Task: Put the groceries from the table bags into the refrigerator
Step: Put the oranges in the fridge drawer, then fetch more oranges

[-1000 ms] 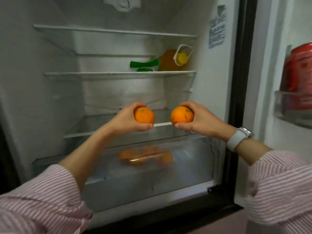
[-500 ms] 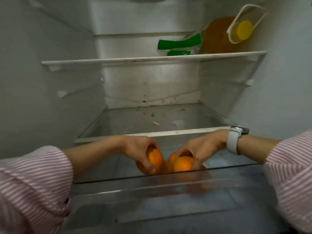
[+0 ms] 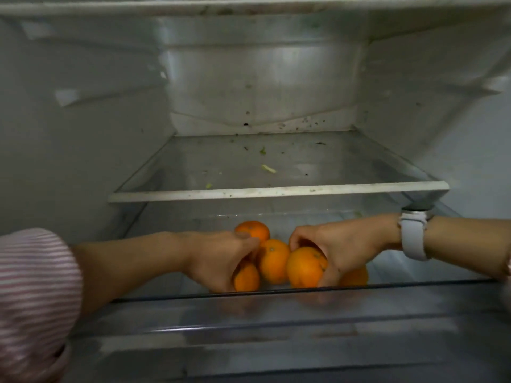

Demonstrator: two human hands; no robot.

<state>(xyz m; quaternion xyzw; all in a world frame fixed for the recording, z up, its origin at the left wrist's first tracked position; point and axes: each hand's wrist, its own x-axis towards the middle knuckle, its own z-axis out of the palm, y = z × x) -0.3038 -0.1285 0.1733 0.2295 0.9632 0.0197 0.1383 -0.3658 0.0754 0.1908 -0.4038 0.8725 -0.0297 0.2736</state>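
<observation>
Both my hands reach into the clear crisper drawer (image 3: pixel 276 308) at the bottom of the open refrigerator. My left hand (image 3: pixel 218 258) curls around a small orange (image 3: pixel 247 277) low in the drawer. My right hand (image 3: pixel 340 250), with a white watch on its wrist, grips a larger orange (image 3: pixel 304 268) from the right side. Between them lies another orange (image 3: pixel 273 259), one more sits behind (image 3: pixel 253 229), and a further one (image 3: pixel 355 276) peeks out under my right hand.
A glass shelf (image 3: pixel 276 192) with a white front rim hangs just above the drawer, dotted with crumbs and green scraps. Another shelf edge (image 3: pixel 249 8) runs along the top. Grey fridge walls close in left and right.
Both hands carried an orange each from in front of the fridge down into the crisper drawer. My head has moved closer and lower, so the upper shelf items are out of view.
</observation>
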